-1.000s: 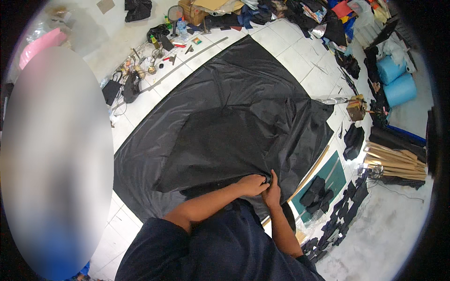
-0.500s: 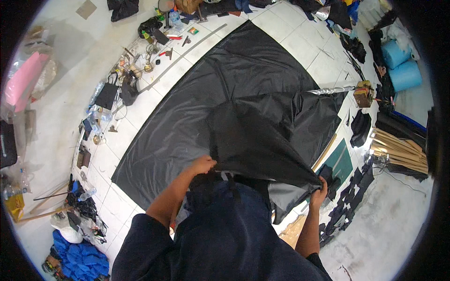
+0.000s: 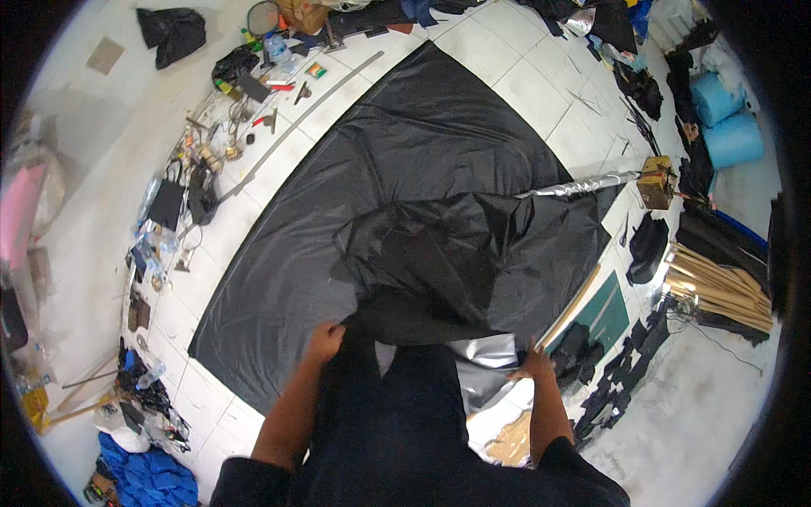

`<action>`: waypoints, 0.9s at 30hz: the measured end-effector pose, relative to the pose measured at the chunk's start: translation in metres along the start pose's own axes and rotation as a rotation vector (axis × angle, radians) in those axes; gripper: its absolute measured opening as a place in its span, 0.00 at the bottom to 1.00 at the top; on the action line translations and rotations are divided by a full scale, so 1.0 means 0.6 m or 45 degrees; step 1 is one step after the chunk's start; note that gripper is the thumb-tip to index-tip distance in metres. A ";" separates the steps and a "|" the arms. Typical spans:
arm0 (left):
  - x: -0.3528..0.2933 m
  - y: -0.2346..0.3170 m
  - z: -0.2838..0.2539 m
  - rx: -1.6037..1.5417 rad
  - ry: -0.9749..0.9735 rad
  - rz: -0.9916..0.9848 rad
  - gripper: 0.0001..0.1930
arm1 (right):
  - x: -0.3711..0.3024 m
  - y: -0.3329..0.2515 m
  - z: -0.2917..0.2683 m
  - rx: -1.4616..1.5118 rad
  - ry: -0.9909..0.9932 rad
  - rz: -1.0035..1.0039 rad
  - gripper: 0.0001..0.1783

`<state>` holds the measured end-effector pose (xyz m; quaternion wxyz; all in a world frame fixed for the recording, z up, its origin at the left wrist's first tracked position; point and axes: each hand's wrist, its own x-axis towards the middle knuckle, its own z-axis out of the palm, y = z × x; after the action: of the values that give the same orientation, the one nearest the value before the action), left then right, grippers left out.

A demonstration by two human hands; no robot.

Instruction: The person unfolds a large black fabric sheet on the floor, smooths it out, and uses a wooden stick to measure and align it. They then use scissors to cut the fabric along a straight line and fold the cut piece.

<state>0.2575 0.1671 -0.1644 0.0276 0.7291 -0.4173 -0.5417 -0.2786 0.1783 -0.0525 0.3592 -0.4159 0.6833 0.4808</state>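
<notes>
A large black plastic-like sheet [image 3: 296,270] lies spread over the tiled floor, with a loose, wrinkled layer folded back toward my body. My left hand [image 3: 325,340] is closed on the near edge of that layer, left of my body. On the other side, my right hand [image 3: 534,363] is beside the sheet's turned-up silver underside [image 3: 494,351]. Motion smears its fingers, so whether they grip the sheet does not show. Between my hands the sheet's edge runs across in front of me, and folds hide part of the layer beneath.
A silver-wrapped strip [image 3: 583,184] reaches across the sheet's right part to a taped box [image 3: 655,182]. Wooden sticks [image 3: 718,283] and a green mat [image 3: 604,313] lie at right. Tools and bottles [image 3: 279,52] line the left side, with a blue bundle [image 3: 152,477] nearer.
Both hands have come lower and closer to my body. The loose layer has come down and toward me, its raised right corner lowered. The view has shifted slightly.
</notes>
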 end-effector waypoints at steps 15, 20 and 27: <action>0.445 -0.043 0.171 -0.059 0.159 -0.164 0.16 | 0.626 -0.710 -0.155 0.174 0.442 -0.382 0.53; 0.558 -0.080 0.199 -0.207 0.142 -0.287 0.16 | 0.712 -0.563 -0.179 0.678 1.226 -0.589 0.16; 0.652 -0.140 0.272 -0.054 0.134 -0.228 0.16 | 0.559 -0.092 -0.258 1.512 1.263 -0.313 0.22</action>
<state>0.1988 0.0389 -0.5729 0.0164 0.7902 -0.3371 -0.5115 -0.3749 -0.0553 -0.3278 0.2248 -0.3932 0.8557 -0.2504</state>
